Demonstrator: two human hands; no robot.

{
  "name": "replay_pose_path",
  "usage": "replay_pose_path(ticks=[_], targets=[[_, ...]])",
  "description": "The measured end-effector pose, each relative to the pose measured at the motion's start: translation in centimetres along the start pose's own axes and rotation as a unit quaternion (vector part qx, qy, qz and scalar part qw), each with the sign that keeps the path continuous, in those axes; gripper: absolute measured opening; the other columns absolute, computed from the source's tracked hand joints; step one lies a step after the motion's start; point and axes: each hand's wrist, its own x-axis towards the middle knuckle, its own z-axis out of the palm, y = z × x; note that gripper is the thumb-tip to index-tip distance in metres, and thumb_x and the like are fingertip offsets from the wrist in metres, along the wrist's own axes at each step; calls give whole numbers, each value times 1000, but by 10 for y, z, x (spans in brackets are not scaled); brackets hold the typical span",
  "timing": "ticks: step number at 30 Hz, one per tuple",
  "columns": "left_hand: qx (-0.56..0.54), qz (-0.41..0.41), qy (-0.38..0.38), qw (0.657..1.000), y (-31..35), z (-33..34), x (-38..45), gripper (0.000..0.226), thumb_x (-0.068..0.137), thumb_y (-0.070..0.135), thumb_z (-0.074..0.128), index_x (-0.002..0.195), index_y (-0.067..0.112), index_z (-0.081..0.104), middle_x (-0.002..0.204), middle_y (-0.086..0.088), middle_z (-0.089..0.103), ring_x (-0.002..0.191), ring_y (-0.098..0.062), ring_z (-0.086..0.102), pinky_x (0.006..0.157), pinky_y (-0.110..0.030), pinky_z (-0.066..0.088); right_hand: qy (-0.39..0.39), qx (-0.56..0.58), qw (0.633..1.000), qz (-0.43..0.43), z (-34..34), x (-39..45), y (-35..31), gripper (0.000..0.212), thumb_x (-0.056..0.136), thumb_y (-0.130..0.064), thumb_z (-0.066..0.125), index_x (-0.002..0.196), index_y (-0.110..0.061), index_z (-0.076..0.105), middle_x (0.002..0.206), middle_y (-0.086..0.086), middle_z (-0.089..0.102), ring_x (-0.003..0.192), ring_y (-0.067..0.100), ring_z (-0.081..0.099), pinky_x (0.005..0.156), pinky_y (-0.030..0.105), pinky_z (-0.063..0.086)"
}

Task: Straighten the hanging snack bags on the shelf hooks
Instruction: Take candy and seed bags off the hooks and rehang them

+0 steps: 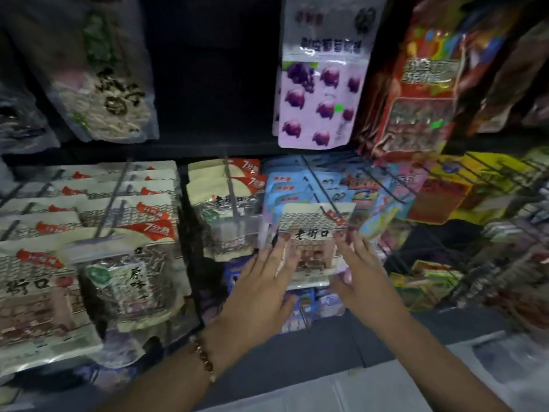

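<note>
A cream snack bag with black characters and a mesh pattern hangs at the front of a hook, in front of several blue bags. My left hand lies with straight fingers against the bag's lower left side. My right hand presses straight fingers against its lower right side. The bag sits between the two hands and looks roughly level. A beaded bracelet circles my left wrist.
Rows of similar cream bags hang on hooks to the left, one row just beside the held bag. A purple grape bag and a red bag hang above. Colourful packs and wire hooks crowd the right. A grey ledge runs below.
</note>
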Motion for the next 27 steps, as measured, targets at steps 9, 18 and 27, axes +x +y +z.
replay_pose_path(ticks=[9, 18, 27], targets=[[69, -87, 46, 993, 35, -5, 93, 71, 99, 34, 47, 157, 20, 10, 165, -13, 2, 152, -33, 0, 122, -47, 6, 42, -77, 995, -55, -51, 67, 23, 70, 99, -41, 51, 157, -25, 16, 166, 3, -6, 151, 31, -9, 120, 48, 10], [76, -137, 86, 984, 33, -6, 127, 48, 98, 32, 53, 142, 20, 42, 122, -3, 51, 119, -23, 44, 104, -38, 35, 79, -61, 992, -78, -31, 106, 27, 33, 101, -31, 46, 132, -19, 47, 149, 3, 43, 151, 36, 4, 121, 53, 3], [-34, -129, 130, 983, 37, -14, 119, 17, 99, 28, 54, 102, 14, 62, 89, 5, 52, 81, -16, 51, 65, -32, 36, 180, 70, 967, -169, -23, 94, 49, 13, 96, -24, 61, 88, -15, 62, 97, -1, 63, 126, 25, 45, 121, 45, 17]])
